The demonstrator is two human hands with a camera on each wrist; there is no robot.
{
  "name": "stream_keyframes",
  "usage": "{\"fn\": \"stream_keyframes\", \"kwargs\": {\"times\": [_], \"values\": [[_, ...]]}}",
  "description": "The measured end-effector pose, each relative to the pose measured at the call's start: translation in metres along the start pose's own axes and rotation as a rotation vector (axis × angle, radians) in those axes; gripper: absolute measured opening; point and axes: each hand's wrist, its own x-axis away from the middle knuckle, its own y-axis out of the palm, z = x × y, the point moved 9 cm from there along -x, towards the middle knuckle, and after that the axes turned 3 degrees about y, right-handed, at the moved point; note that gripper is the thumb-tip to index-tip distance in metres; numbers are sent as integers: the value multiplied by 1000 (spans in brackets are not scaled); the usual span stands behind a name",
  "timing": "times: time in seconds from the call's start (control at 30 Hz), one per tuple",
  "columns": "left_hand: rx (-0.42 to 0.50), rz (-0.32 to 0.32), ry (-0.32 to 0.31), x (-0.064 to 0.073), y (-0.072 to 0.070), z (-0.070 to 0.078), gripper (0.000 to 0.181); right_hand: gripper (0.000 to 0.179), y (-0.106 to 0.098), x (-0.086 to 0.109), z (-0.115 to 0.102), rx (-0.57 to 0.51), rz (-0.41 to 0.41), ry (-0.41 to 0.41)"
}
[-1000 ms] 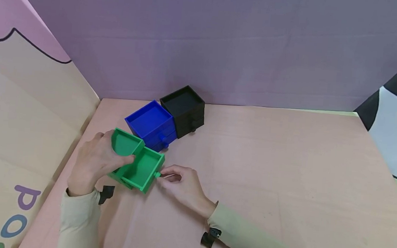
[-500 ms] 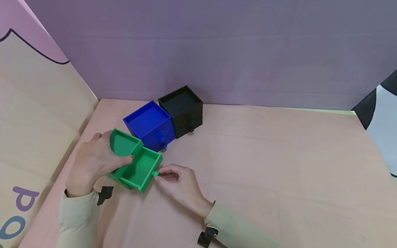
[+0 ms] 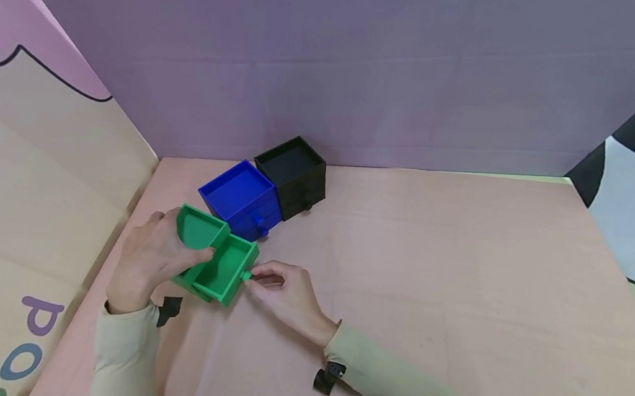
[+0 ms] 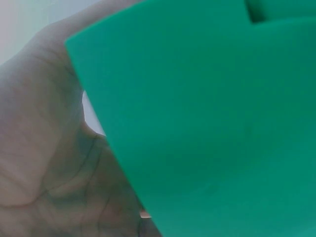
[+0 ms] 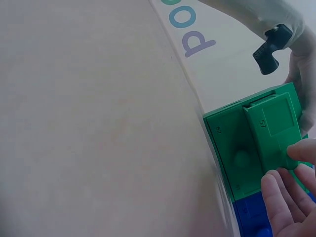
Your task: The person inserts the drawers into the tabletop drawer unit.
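Note:
A small green drawer cabinet (image 3: 200, 228) stands at the left of the table, its upper drawer (image 3: 226, 269) pulled partway out. My left hand (image 3: 150, 256) grips the cabinet, thumb across its top and fingers over the far side. In the left wrist view the green cabinet wall (image 4: 197, 123) fills most of the picture beside the palm (image 4: 64, 163). My right hand (image 3: 293, 295) pinches the drawer's round knob (image 3: 246, 276) between thumb and fingertips. Seen by the right wrist camera, a lower knob (image 5: 242, 159) sits on a drawer front that is pushed in. The drawer's inside looks empty.
Right behind the green cabinet stands a blue drawer cabinet (image 3: 242, 195), with a black one (image 3: 294, 174) against it near the back wall (image 3: 414, 106). Both have their drawers in. A printed side wall (image 3: 32, 200) rises at the left.
My right hand has moved slightly left with the knob, and the green drawer sits a little further in. My left hand keeps its grip on the cabinet.

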Motion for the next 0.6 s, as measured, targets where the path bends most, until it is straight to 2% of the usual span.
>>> {"fn": "stream_keyframes", "kwargs": {"times": [0.6], "values": [[-8, -4, 4, -1, 1, 0, 96, 16, 3, -5, -1, 27, 2, 27]]}}
